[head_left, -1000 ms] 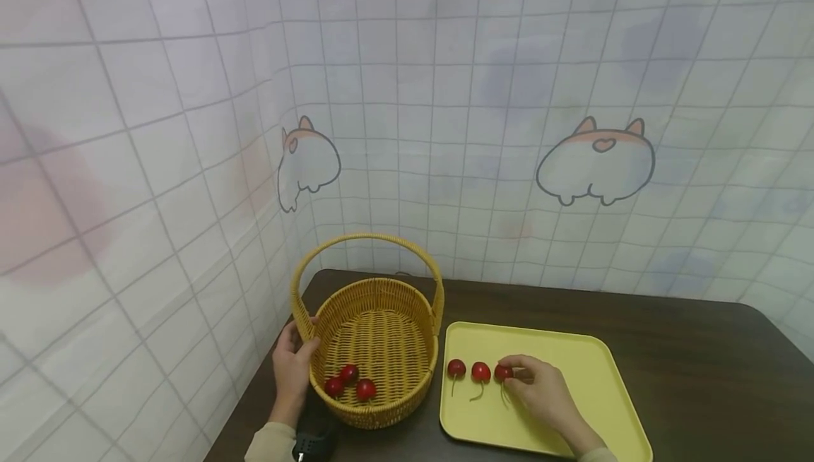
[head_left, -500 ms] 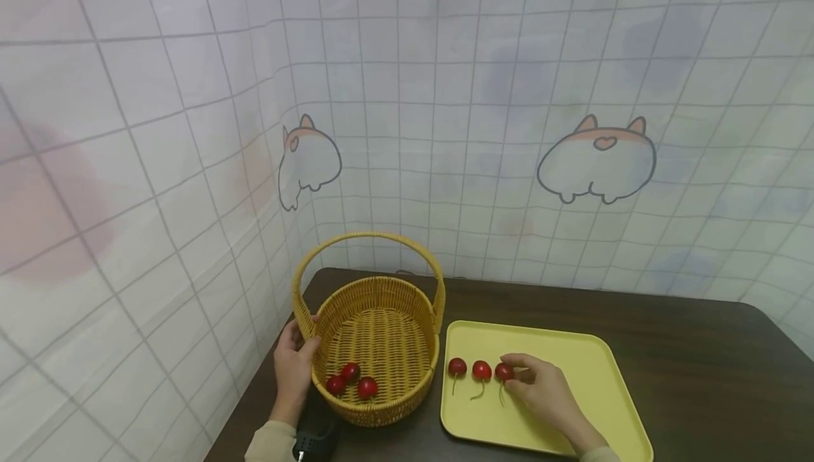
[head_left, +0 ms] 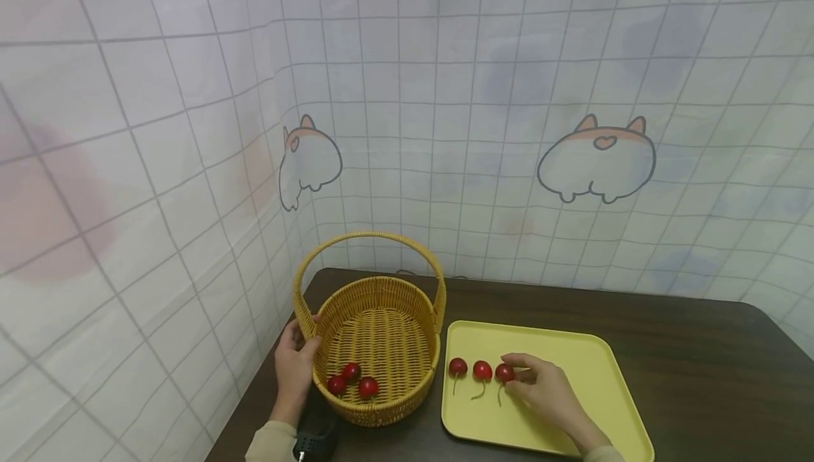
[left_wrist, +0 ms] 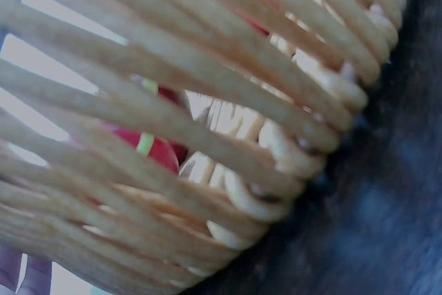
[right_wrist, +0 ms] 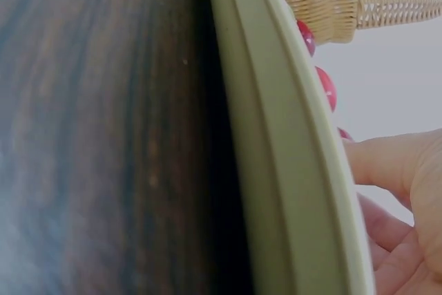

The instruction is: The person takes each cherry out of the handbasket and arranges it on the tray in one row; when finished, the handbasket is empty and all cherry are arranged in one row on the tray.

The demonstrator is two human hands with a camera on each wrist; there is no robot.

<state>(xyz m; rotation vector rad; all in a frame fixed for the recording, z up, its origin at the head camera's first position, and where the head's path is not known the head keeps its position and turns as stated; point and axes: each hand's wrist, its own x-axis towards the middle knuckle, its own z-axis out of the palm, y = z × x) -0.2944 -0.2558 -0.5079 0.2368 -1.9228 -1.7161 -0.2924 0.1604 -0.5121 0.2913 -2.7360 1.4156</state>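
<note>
The rightmost cherry (head_left: 505, 373) sits on the yellow tray (head_left: 572, 356), in its left half, pinched between the thumb and forefinger of the right hand (head_left: 545, 391). Two others — the middle cherry (head_left: 482, 371) and the leftmost cherry (head_left: 458, 367) — line up between it and the tray's left edge, stems towards the near edge. The left hand (head_left: 295, 369) grips the wicker basket (head_left: 375, 416) at the left foot of its handle, thumb over the rim. Inside, three more cherries (head_left: 368, 388) cluster by the near wall. The basket stands at the desk's (head_left: 699, 370) left edge, just beside the tray.
</note>
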